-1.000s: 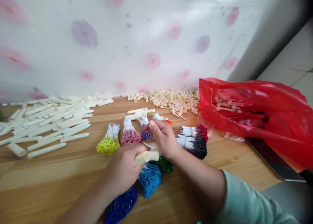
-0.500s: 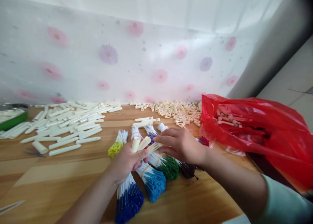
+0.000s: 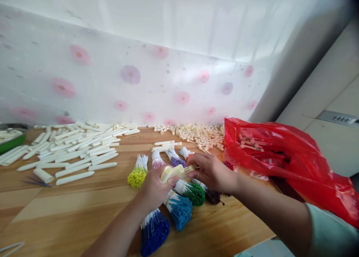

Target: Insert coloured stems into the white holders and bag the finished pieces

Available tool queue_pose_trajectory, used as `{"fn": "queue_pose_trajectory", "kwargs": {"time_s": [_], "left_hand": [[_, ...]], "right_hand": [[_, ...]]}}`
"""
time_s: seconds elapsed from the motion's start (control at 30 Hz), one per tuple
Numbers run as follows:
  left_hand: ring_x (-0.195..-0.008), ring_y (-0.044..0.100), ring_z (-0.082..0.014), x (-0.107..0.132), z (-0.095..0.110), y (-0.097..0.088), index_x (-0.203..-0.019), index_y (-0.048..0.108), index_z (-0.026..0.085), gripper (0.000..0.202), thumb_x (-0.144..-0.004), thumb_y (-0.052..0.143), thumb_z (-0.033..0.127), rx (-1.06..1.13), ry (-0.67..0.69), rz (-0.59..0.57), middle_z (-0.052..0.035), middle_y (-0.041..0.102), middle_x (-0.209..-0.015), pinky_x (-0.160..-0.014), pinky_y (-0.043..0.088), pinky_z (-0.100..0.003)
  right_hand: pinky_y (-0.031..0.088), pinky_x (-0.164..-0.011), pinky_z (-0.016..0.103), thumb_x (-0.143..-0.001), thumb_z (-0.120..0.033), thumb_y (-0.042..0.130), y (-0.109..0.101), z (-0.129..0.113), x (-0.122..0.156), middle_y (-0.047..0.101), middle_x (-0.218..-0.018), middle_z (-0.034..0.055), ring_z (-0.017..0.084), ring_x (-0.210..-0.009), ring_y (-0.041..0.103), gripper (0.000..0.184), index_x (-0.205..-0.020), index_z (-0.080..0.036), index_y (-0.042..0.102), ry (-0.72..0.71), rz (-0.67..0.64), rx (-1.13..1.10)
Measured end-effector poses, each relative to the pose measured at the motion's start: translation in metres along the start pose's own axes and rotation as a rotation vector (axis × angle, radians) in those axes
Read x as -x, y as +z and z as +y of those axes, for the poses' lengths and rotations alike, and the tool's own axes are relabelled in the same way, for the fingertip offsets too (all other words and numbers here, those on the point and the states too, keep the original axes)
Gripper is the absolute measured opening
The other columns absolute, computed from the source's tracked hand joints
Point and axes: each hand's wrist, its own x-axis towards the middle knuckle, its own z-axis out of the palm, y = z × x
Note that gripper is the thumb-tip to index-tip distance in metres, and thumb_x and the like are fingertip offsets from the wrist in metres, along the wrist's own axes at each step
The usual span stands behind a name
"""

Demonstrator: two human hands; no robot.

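Note:
My left hand is closed around two cream plastic tubes, their round open ends facing up and right. Between the fingertips of my right hand is a small cream slotted plug, right at the mouth of one tube; whether it sits inside, I cannot tell. Under my hands lie banded bundles of thin white sticks with coloured tips: a dark blue bundle, a light blue bundle, a green bundle and a yellow bundle, among others.
Many cream tubes are heaped at the back left beside a green-sided bowl. A pile of slotted plugs lies against the covered wall. On the right, a red plastic bag holds assembled pieces. The wooden table runs underneath.
Both hands have shifted slightly right in view. The tubes have tilted from upright toward the right, and the plug has come to the mouth of one tube. The camera view has also turned a little.

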Motion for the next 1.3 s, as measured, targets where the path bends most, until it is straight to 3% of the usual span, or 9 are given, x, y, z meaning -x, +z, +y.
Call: {"fn": "queue_pose_trajectory", "kwargs": {"time_s": [0.17,0.27,0.47,0.53,0.63,0.8,0.87,1.03,1.3], "left_hand": [[-0.042,0.038,-0.0064,0.002,0.001,0.005,-0.079,0.06,0.016,0.033,-0.075,0.062,0.048,0.304,-0.111,-0.157,0.0041,0.052,-0.054,-0.041,0.026,-0.019],[-0.045,0.044,-0.0091,0.002,0.0,0.007,-0.074,0.06,0.016,0.031,-0.075,0.063,0.047,0.164,-0.057,-0.103,0.0038,0.052,-0.053,-0.044,0.033,-0.021],[-0.072,0.064,-0.0193,0.014,-0.002,0.01,-0.093,0.066,0.018,0.02,-0.082,0.048,0.019,-0.521,0.536,0.057,-0.0052,0.069,-0.079,-0.066,0.049,-0.029],[-0.069,0.064,-0.02,0.018,-0.003,0.013,-0.099,0.064,0.015,0.026,-0.082,0.044,0.014,-0.649,0.745,0.12,-0.0084,0.07,-0.08,-0.062,0.05,-0.03],[-0.062,0.062,-0.019,0.019,-0.004,0.017,-0.098,0.062,0.013,0.025,-0.085,0.041,0.013,-0.816,0.881,0.178,-0.0079,0.067,-0.072,-0.054,0.048,-0.028],[-0.055,0.059,-0.0178,0.017,-0.004,0.023,-0.093,0.063,0.014,0.019,-0.086,0.045,0.014,-0.965,0.894,0.123,-0.004,0.062,-0.062,-0.049,0.044,-0.026],[-0.057,0.061,-0.0182,0.016,-0.004,0.023,-0.092,0.063,0.015,0.02,-0.084,0.045,0.013,-0.888,0.852,0.115,-0.0047,0.063,-0.064,-0.05,0.045,-0.026],[-0.065,0.066,-0.0157,0.011,-0.009,0.017,-0.087,0.064,0.02,0.021,-0.076,0.049,0.009,-0.603,0.558,0.137,-0.0023,0.069,-0.073,-0.06,0.051,-0.024],[-0.064,0.066,-0.0179,-0.002,-0.022,-0.002,-0.091,0.067,0.019,0.024,-0.078,0.047,0.012,-0.801,0.673,0.282,-0.0058,0.07,-0.074,-0.059,0.051,-0.026]], "right_hand": [[0.047,-0.068,0.027,-0.092,-0.038,0.048,-0.001,-0.003,0.005,0.064,-0.088,0.0108,0.018,-0.078,0.061,0.027,-0.101,-0.015,0.058,-0.085,0.015,0.028],[0.043,-0.061,0.028,-0.091,-0.032,0.047,0.005,-0.006,0.009,0.061,-0.074,0.0077,0.018,-0.066,0.057,0.022,-0.089,-0.014,0.059,-0.018,0.006,0.122],[0.042,-0.064,0.027,-0.09,-0.031,0.045,0.009,-0.017,0.029,0.062,-0.078,0.0065,0.017,-0.07,0.057,0.019,-0.087,-0.016,0.057,0.191,-0.026,-0.026],[0.041,-0.063,0.027,-0.09,-0.033,0.045,0.015,-0.019,0.039,0.06,-0.076,0.0049,0.016,-0.068,0.055,0.02,-0.088,-0.016,0.057,0.293,-0.007,-0.117],[0.038,-0.058,0.025,-0.09,-0.04,0.044,0.034,-0.018,0.05,0.052,-0.067,0.0003,0.013,-0.061,0.046,0.027,-0.081,-0.017,0.055,0.477,0.073,-0.338],[0.022,-0.04,0.021,-0.085,-0.057,0.044,0.054,-0.009,0.055,0.029,-0.051,-0.0082,0.008,-0.044,0.026,0.04,-0.069,-0.02,0.042,0.775,0.014,-0.87],[0.024,-0.041,0.021,-0.087,-0.054,0.044,0.045,-0.006,0.052,0.033,-0.052,-0.0069,0.008,-0.045,0.029,0.039,-0.069,-0.019,0.045,0.711,-0.055,-0.746],[0.044,-0.07,0.031,-0.089,-0.037,0.05,0.025,0.0,0.035,0.063,-0.083,0.0087,0.019,-0.078,0.057,0.024,-0.092,-0.017,0.062,0.184,0.08,-0.132],[0.046,-0.061,0.024,-0.086,-0.034,0.055,0.054,0.027,0.0,0.065,-0.077,0.002,0.014,-0.068,0.058,0.02,-0.087,-0.016,0.063,0.318,-0.004,-0.516]]}}
